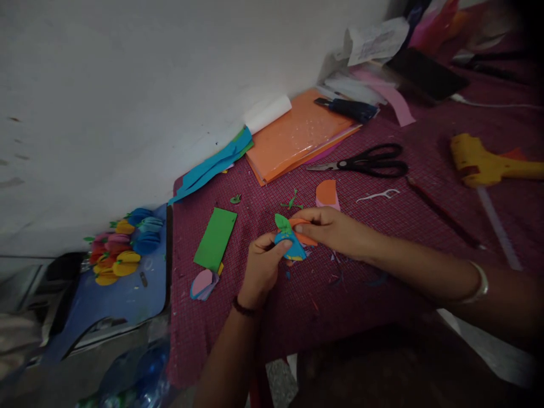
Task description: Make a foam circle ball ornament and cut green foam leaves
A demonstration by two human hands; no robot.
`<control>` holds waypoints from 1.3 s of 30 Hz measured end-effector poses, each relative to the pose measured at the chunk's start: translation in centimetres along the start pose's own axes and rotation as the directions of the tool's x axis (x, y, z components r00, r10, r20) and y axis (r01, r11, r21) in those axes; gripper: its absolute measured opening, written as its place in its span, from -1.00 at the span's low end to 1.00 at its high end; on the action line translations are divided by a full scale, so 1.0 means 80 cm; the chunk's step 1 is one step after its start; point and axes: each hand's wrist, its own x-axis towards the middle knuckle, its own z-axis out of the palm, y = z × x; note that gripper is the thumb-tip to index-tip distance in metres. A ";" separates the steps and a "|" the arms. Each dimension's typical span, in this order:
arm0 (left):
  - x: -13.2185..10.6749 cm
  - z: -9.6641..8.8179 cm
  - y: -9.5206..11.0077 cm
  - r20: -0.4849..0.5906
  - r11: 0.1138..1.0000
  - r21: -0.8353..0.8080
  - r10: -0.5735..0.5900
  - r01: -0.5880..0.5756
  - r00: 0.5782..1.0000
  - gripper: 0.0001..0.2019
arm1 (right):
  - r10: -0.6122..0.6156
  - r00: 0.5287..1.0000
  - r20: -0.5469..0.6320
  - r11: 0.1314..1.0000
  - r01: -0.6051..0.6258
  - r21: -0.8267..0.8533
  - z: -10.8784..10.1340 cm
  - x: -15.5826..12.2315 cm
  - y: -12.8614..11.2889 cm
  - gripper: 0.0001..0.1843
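My left hand (264, 263) pinches a blue foam piece (292, 248) between thumb and fingers. A green leaf-shaped piece (282, 224) stands up from its top. My right hand (329, 229) is closed on an orange foam piece (306, 232), held against the right side of the blue one. Whether the two are joined, I cannot tell. Behind my right hand lie an orange rounded cutout (326, 192) and a pink one under it. Left of my hands rest a green rectangular sheet (216, 238) and a small stack of pink and blue cutouts (203, 283).
Black-handled scissors (365, 161), a yellow glue gun (480, 161), a dark red pencil-like stick (446, 212) and orange sheets (301, 136) lie on the checked tablecloth (361, 300). Blue strips (216, 161) lean by the wall. Several colourful foam fruits (123, 243) sit on a blue surface at left.
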 end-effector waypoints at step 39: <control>-0.008 0.018 0.005 -0.214 0.991 -0.130 -0.011 -0.017 0.977 -0.77 | -0.312 0.944 -0.108 0.795 0.198 -0.574 -0.001 -0.021 -0.001 -0.80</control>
